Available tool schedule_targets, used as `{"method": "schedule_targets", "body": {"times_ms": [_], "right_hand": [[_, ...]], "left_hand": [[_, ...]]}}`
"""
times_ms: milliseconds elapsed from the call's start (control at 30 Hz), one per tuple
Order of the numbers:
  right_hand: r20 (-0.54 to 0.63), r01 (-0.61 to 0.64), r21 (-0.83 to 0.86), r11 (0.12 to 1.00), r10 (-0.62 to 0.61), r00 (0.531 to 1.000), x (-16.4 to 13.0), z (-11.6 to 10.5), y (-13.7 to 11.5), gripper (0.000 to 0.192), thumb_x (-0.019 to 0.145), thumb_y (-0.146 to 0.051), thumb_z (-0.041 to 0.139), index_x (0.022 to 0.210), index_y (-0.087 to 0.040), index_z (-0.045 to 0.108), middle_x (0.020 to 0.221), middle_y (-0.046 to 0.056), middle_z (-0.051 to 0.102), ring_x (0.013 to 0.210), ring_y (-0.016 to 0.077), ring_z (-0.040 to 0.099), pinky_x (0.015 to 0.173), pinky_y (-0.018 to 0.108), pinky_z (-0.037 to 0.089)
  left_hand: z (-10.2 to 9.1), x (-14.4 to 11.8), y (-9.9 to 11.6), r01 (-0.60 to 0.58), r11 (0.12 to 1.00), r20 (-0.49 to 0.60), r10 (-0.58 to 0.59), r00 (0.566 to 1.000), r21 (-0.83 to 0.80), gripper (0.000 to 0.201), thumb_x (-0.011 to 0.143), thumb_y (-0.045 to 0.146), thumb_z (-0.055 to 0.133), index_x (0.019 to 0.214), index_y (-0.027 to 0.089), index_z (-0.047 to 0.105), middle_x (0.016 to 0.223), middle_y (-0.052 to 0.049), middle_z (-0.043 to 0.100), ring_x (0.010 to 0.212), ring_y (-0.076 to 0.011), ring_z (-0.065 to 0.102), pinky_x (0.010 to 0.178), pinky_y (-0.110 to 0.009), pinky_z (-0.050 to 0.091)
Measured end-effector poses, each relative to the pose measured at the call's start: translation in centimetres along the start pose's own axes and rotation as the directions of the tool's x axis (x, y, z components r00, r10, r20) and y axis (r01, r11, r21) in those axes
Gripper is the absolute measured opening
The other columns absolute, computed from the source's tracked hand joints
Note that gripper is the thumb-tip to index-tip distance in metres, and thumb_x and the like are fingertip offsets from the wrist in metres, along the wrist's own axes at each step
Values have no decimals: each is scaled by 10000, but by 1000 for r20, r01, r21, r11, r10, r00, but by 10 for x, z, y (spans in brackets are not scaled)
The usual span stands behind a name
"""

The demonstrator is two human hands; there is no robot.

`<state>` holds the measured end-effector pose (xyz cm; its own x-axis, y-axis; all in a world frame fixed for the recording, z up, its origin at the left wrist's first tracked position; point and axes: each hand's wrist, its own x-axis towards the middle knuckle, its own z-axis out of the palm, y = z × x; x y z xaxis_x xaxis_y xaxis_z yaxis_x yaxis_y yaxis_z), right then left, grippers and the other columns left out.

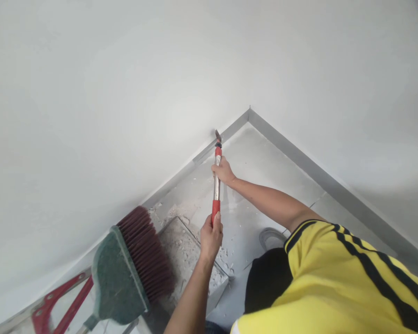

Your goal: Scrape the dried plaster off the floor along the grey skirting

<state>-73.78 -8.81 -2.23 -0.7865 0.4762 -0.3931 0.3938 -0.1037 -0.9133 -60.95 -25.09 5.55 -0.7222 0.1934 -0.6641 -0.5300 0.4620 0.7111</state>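
Observation:
A long-handled scraper [217, 185] with a silver shaft, red grips and a dark metal head runs away from me. Its head rests at or very near the grey baseboard [230, 131] along the left wall; whether it touches is hard to tell. My right hand [225, 170] is closed around the silver shaft below the upper red collar. Lower down, my left hand [212, 235] wraps the red grip at the near end. White crumbs and chips lie on the tiled floor [244, 157] beneath the tool.
A broom [120, 273] with dark red bristles and a green head leans at lower left, beside a red metal frame [48, 311]. Behind it sits a square tray-like piece [216, 297] covered with rubble. Two white walls meet at the corner ahead.

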Motion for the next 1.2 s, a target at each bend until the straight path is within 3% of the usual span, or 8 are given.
{"method": "schedule_targets", "body": {"times_ms": [567, 933, 1200], "right_hand": [[13, -81, -36, 996, 82, 997, -2, -7, 2, 237, 615, -238, 525, 770, -218, 346, 548, -53, 489, 498, 138, 511, 451, 247, 406], [63, -45, 112, 993, 38, 997, 18, -12, 17, 271, 589, -191, 515, 794, -222, 340, 553, -74, 443, 473, 111, 469, 423, 228, 391], [86, -74, 83, 994, 67, 994, 10, -7, 15, 281, 576, -186, 514, 797, -221, 343, 549, -76, 439, 477, 113, 467, 429, 226, 393]], "left_hand": [[7, -1, -1, 45, 998, 22, -44, 999, -45, 440, 796, 613, 421, 757, 176, 451, 484, 87, 359, 329, -37, 309, 337, -158, 253], [20, 11, 1, 30, 999, -27, -30, 999, 24, 478, 779, 629, 410, 794, 162, 515, 516, 54, 427, 369, -57, 374, 365, -170, 303], [20, 5, -5, 42, 999, -34, -42, 999, -2, 469, 784, 622, 409, 807, 165, 514, 511, 59, 427, 354, -54, 371, 345, -167, 294]]}}
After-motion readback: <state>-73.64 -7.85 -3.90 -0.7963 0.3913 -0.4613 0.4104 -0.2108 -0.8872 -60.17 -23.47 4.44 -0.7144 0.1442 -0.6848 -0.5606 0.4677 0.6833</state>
